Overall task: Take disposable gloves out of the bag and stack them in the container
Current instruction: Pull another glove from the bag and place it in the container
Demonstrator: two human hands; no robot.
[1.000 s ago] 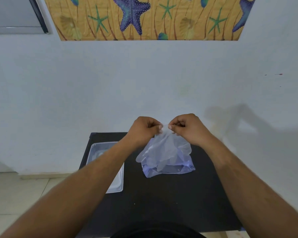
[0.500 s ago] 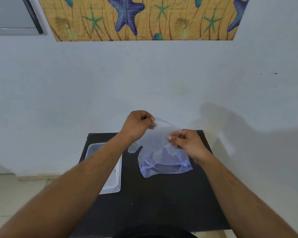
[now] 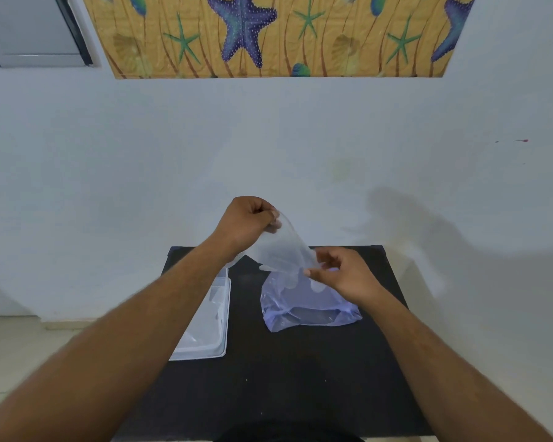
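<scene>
A thin clear disposable glove (image 3: 284, 248) hangs in the air above the table. My left hand (image 3: 248, 221) pinches its cuff end high up. My right hand (image 3: 344, 274) pinches the lower edge of the same glove, just above the bag. The pale blue plastic bag (image 3: 307, 309) lies on the black table (image 3: 284, 378), its mouth toward the wall, with more gloves dimly visible inside. A clear plastic container (image 3: 216, 317) sits to the left of the bag, partly hidden by my left forearm; something clear lies in it.
The small table stands against a white wall (image 3: 268, 148). A tiled floor (image 3: 16, 349) lies to its left. A starfish-patterned panel (image 3: 278, 36) hangs high on the wall.
My hands have pulled apart: the left hand rose and moved left with the glove's cuff, while the right hand dropped toward the bag, stretching the glove diagonally between them.
</scene>
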